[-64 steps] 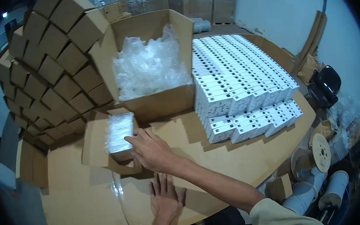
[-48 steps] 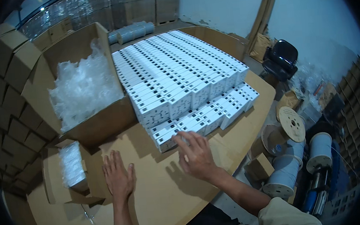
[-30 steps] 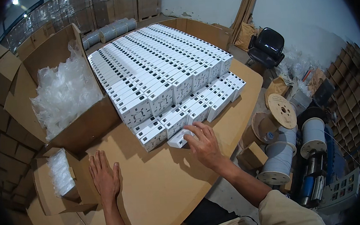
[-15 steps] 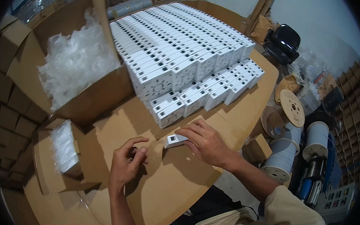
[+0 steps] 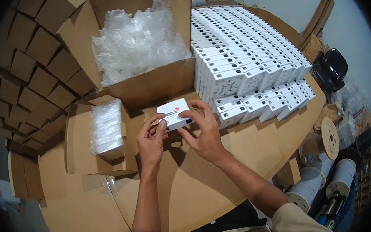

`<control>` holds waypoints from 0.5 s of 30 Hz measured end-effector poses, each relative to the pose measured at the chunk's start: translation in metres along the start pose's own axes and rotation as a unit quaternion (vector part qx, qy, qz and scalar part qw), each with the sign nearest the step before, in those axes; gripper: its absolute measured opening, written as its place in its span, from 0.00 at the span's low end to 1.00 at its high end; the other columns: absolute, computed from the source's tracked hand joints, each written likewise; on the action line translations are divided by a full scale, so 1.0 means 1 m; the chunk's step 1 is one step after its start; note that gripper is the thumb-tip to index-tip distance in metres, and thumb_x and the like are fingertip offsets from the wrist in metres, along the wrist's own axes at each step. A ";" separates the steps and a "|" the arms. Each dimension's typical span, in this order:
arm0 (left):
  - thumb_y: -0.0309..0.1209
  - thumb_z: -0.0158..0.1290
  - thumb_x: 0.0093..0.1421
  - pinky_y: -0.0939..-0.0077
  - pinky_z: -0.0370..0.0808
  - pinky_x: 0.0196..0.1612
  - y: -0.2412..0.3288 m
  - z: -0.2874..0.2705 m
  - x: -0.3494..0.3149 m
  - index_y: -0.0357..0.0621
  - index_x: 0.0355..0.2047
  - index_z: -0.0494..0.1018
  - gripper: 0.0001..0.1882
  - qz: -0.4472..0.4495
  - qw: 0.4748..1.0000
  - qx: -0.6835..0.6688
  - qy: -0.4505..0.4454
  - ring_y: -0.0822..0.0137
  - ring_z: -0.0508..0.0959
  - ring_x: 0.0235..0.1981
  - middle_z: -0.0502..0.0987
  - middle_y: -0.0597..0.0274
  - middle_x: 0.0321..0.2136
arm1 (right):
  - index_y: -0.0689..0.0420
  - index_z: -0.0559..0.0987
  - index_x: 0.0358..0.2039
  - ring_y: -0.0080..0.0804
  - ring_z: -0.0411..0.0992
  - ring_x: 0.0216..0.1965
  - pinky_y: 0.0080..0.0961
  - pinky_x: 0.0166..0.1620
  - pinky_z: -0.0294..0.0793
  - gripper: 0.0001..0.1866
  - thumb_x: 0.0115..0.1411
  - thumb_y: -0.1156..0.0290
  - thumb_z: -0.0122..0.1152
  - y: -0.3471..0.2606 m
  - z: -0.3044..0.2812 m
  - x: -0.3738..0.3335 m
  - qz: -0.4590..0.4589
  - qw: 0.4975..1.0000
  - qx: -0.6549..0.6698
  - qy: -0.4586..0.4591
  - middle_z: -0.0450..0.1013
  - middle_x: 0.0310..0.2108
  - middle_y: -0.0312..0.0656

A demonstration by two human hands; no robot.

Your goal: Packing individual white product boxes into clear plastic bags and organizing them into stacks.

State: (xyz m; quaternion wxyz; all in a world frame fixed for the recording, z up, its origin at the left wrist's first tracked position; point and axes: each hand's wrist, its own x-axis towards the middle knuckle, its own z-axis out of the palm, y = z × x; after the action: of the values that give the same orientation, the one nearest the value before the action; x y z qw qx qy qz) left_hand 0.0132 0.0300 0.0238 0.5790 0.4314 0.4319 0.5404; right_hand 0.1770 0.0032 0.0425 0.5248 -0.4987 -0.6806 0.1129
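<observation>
Between my two hands is a small white box, its flat face with black print and a red mark turned up. My left hand grips its left edge, thumb on the near side. My right hand has its fingers on the right edge and thumb below it. The box is held above the cardboard-covered table. Just left stands a small open carton, holding a row of items in clear bubble bags. Ahead to the right are stacked rows of similar white boxes.
Behind the small carton stands a large open carton heaped with clear plastic bags. Many brown cartons are stacked at the left. Wire spools and a black chair stand beyond the table's right edge.
The white box has moved left, turned printed face up, and my left hand has closed on it too. My view has swung left, so the stacks sit farther right.
</observation>
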 end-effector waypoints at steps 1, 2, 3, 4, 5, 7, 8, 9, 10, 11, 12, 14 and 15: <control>0.29 0.55 0.68 0.85 0.73 0.35 -0.004 -0.002 0.004 0.39 0.51 0.75 0.13 0.044 0.999 0.009 -0.008 0.80 0.75 0.33 0.79 0.66 0.36 | 0.59 0.77 0.46 0.49 0.69 0.57 0.36 0.54 0.74 0.19 0.53 0.82 0.67 0.004 0.007 0.001 0.060 0.997 0.047 -0.007 0.64 0.56 0.51; 0.28 0.55 0.67 0.86 0.73 0.36 -0.005 -0.003 0.007 0.39 0.52 0.74 0.14 0.088 0.996 0.020 -0.016 0.79 0.76 0.35 0.79 0.65 0.37 | 0.59 0.77 0.46 0.49 0.69 0.57 0.36 0.54 0.74 0.19 0.53 0.82 0.67 0.011 0.016 0.000 0.053 0.997 0.052 -0.008 0.64 0.56 0.51; 0.24 0.54 0.67 0.85 0.74 0.38 -0.007 -0.001 0.009 0.38 0.53 0.73 0.15 0.102 0.994 0.022 -0.014 0.78 0.76 0.38 0.79 0.63 0.40 | 0.60 0.76 0.47 0.44 0.69 0.58 0.31 0.53 0.75 0.19 0.54 0.83 0.66 0.023 0.026 -0.001 0.114 0.978 0.176 0.001 0.64 0.58 0.50; 0.22 0.53 0.67 0.83 0.75 0.40 -0.009 0.003 0.012 0.39 0.58 0.69 0.19 0.130 0.991 0.021 -0.002 0.76 0.77 0.39 0.79 0.62 0.41 | 0.61 0.74 0.49 0.39 0.69 0.59 0.26 0.51 0.75 0.20 0.55 0.83 0.64 0.030 0.033 -0.001 0.173 0.939 0.297 0.009 0.63 0.59 0.49; 0.21 0.52 0.66 0.82 0.76 0.41 -0.010 0.000 0.013 0.39 0.60 0.66 0.22 0.114 0.993 0.019 -0.009 0.75 0.78 0.41 0.79 0.59 0.43 | 0.62 0.72 0.50 0.30 0.69 0.58 0.21 0.51 0.76 0.18 0.59 0.84 0.61 0.035 0.036 -0.002 0.185 0.939 0.292 0.005 0.67 0.55 0.46; 0.19 0.51 0.66 0.81 0.76 0.42 -0.014 -0.002 0.015 0.40 0.63 0.64 0.24 0.102 0.994 0.017 -0.015 0.73 0.78 0.44 0.79 0.56 0.44 | 0.63 0.72 0.50 0.29 0.70 0.56 0.21 0.52 0.76 0.17 0.60 0.84 0.59 0.049 0.042 -0.002 0.199 0.931 0.307 0.010 0.69 0.52 0.44; 0.20 0.51 0.66 0.79 0.77 0.44 -0.016 -0.001 0.016 0.40 0.64 0.62 0.26 0.109 0.994 0.026 -0.005 0.71 0.78 0.46 0.79 0.54 0.45 | 0.63 0.71 0.49 0.28 0.72 0.53 0.20 0.52 0.75 0.15 0.62 0.85 0.57 0.055 0.044 -0.002 0.219 0.922 0.319 0.018 0.71 0.49 0.42; 0.20 0.51 0.66 0.76 0.77 0.45 -0.019 -0.004 0.017 0.41 0.65 0.60 0.27 0.116 0.993 0.035 0.007 0.69 0.78 0.48 0.78 0.52 0.47 | 0.63 0.71 0.48 0.25 0.74 0.50 0.21 0.53 0.75 0.13 0.63 0.85 0.56 0.060 0.047 -0.003 0.208 0.928 0.307 0.018 0.73 0.45 0.39; 0.20 0.51 0.66 0.76 0.77 0.45 -0.025 -0.009 0.018 0.41 0.65 0.60 0.27 0.121 0.992 0.037 0.010 0.69 0.78 0.48 0.78 0.52 0.47 | 0.63 0.71 0.48 0.25 0.74 0.50 0.21 0.53 0.75 0.13 0.63 0.85 0.56 0.063 0.049 -0.003 0.203 0.928 0.311 0.015 0.73 0.45 0.39; 0.21 0.52 0.65 0.73 0.77 0.47 -0.034 -0.017 0.022 0.41 0.64 0.61 0.27 0.141 0.984 0.105 0.019 0.67 0.78 0.49 0.78 0.51 0.48 | 0.62 0.70 0.48 0.24 0.73 0.49 0.20 0.51 0.75 0.14 0.63 0.85 0.57 0.067 0.052 -0.003 0.202 0.927 0.317 0.005 0.72 0.45 0.40; 0.22 0.52 0.65 0.69 0.77 0.49 -0.033 -0.017 0.023 0.41 0.64 0.62 0.27 0.156 0.972 0.172 0.024 0.65 0.78 0.49 0.78 0.51 0.49 | 0.61 0.69 0.49 0.24 0.73 0.49 0.19 0.49 0.75 0.16 0.62 0.86 0.57 0.069 0.051 -0.003 0.204 0.925 0.320 -0.004 0.70 0.46 0.40; 0.23 0.54 0.63 0.66 0.76 0.52 -0.030 -0.018 0.019 0.39 0.61 0.64 0.25 0.136 0.968 0.209 0.031 0.60 0.79 0.50 0.79 0.51 0.48 | 0.61 0.68 0.50 0.25 0.74 0.48 0.21 0.50 0.75 0.17 0.62 0.86 0.58 0.074 0.048 -0.002 0.213 0.936 0.280 -0.018 0.71 0.46 0.41; 0.23 0.54 0.62 0.67 0.76 0.52 -0.024 -0.017 0.017 0.38 0.58 0.65 0.23 0.137 0.958 0.249 0.043 0.59 0.80 0.50 0.79 0.49 0.48 | 0.62 0.68 0.50 0.27 0.75 0.47 0.22 0.50 0.76 0.18 0.61 0.86 0.59 0.074 0.047 -0.002 0.223 0.944 0.240 -0.031 0.72 0.46 0.43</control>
State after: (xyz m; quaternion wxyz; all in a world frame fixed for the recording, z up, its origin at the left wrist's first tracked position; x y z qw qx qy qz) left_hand 0.0034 0.0460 -0.0045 0.3547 0.5934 0.5142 0.5076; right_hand 0.1794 0.0540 -0.0285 0.5687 -0.4932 -0.5208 0.4027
